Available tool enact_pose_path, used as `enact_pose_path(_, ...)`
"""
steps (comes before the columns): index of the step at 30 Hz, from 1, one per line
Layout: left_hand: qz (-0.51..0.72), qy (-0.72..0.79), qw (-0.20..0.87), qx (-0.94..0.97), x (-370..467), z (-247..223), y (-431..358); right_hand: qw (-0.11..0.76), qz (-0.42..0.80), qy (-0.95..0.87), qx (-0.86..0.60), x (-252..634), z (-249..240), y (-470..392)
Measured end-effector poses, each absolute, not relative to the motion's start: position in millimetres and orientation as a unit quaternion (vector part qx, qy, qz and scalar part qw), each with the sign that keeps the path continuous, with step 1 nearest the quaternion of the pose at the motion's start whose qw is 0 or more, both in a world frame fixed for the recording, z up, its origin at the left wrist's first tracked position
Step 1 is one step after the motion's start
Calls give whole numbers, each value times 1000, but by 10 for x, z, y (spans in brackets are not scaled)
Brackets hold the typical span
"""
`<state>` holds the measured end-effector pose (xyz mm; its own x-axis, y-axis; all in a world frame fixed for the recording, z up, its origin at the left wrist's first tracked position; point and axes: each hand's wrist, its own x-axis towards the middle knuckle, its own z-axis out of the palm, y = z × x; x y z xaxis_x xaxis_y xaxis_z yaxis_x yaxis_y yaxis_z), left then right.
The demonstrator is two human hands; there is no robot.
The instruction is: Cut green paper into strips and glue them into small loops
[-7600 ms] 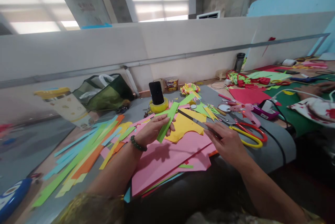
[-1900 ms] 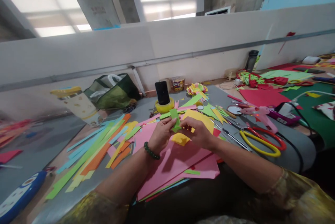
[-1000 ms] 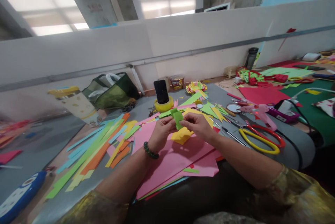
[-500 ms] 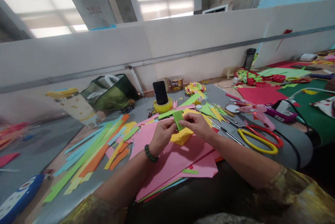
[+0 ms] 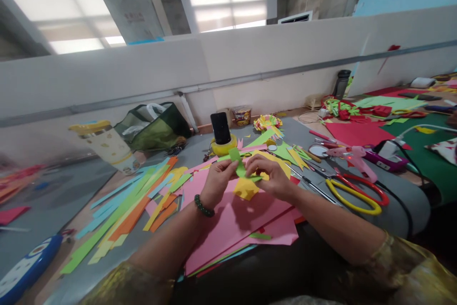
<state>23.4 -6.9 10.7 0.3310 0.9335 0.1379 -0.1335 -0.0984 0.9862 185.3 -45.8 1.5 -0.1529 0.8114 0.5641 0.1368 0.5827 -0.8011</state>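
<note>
A bent bright-green paper strip (image 5: 240,168)'s being pinched by the left hand (image 5: 218,181) and right hand (image 5: 274,179), both angled inward above flat pink paper sheets (image 5: 214,238).

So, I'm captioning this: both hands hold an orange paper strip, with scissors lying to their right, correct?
Not orange: the head view shows the left hand and right hand holding a green paper strip, with the scissors lying to their right.

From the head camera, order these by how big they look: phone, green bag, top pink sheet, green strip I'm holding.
Largest to smallest:
Pink sheet
Green bag
Phone and green strip: too alike to rank.
</note>
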Motion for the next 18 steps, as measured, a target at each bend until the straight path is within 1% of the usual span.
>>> enact_pose_path(2, 487, 342, 594, 541, 215, 132, -39, 561, 284, -705, -328, 1864, 18, -466)
enact_pose_path(3, 496, 341, 599, 528, 211, 144, -33, 569, 286, -690, -343, 1866, 16, -452)
enact_pose_path(6, 499, 328, 617, 512, 224, 164, -55, 571, 340, -624, -411, 1843, -7, -380)
enact_pose_path(9, 490, 312, 629, 516, 252, 161, -104, 528, 403, -598, -448, 1783, -43, -341)
enact_pose_path(13, 501, 320, 626, 504, 261, 147, -120, 474, 410, -596, -502, 1729, -84, -356)
enact_pose_path(18, 501, 323, 629, 499, 253, 142, -93, 456, 457, -580, -496, 1747, -80, -348)
